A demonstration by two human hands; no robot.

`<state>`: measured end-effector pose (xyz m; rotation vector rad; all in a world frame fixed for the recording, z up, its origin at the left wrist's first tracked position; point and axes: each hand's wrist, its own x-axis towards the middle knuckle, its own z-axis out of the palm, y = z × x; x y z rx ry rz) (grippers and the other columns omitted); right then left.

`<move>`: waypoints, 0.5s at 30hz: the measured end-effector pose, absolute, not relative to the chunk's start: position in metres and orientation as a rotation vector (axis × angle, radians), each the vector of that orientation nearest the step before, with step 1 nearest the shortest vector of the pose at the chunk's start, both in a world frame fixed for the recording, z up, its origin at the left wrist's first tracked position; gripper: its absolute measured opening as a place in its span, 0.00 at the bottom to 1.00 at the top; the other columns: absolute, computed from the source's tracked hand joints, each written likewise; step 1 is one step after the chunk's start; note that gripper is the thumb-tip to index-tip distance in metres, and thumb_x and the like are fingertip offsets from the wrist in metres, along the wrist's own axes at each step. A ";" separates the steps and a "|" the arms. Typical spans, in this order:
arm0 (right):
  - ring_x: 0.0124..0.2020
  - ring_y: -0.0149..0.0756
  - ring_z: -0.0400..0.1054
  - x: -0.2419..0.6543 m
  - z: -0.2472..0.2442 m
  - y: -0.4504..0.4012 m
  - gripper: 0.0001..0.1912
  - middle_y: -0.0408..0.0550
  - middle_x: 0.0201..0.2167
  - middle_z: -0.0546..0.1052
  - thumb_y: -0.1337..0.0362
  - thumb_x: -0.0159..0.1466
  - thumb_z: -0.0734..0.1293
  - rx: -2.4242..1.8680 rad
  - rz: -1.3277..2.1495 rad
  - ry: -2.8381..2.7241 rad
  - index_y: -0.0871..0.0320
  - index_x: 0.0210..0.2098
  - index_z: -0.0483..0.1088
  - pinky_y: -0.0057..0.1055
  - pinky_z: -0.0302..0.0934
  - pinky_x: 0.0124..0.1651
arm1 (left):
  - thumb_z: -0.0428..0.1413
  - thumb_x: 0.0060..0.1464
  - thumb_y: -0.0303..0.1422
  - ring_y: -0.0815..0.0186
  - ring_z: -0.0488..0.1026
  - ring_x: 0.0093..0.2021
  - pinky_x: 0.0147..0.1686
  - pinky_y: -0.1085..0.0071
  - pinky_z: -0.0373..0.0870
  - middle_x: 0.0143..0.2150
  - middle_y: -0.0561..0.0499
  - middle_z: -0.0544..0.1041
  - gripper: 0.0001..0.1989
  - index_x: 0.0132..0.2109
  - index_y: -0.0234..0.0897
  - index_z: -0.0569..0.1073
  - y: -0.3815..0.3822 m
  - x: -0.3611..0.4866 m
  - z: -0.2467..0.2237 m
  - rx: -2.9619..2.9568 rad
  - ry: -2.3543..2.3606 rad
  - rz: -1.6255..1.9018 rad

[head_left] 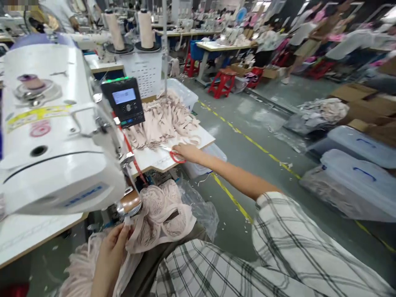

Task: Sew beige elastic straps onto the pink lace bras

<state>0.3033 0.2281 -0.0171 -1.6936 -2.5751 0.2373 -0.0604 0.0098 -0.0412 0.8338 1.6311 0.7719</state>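
Note:
Below the sewing machine head, my left hand (pixel 113 247) pinches the edge of a pale pink bra (pixel 165 218), right beside the machine's needle area. The bra's lace cups lie over my lap. My right hand (pixel 187 152) reaches out to the table's front edge, its fingers closed on scissors with red handles (pixel 177 157); the blades point left over the white tabletop. Behind them spreads a pile of pale pink fabric strips (pixel 163 119).
A white sewing machine (pixel 62 132) fills the left, with a control panel (pixel 123 101) and thread cones (pixel 145 31) behind. Lidded plastic bins (pixel 361 177) and cartons are on the right floor. Red stools (pixel 222 82) and several people stand farther back.

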 end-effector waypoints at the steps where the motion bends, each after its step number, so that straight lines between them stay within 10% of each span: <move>1: 0.47 0.43 0.73 0.301 -0.020 0.204 0.17 0.60 0.48 0.77 0.61 0.69 0.61 -1.663 0.264 -2.574 0.62 0.53 0.68 0.34 0.64 0.48 | 0.63 0.46 0.54 0.57 0.78 0.35 0.31 0.68 0.73 0.32 0.48 0.81 0.27 0.44 0.37 0.79 0.008 -0.058 -0.037 0.815 1.641 0.790; 15: 0.49 0.43 0.74 0.210 -0.040 0.014 0.18 0.53 0.49 0.78 0.58 0.65 0.67 -1.057 0.636 -2.373 0.54 0.53 0.68 0.39 0.72 0.46 | 0.56 0.60 0.44 0.64 0.75 0.38 0.39 0.71 0.69 0.37 0.49 0.80 0.15 0.43 0.37 0.78 -0.004 -0.033 0.001 0.914 1.469 0.873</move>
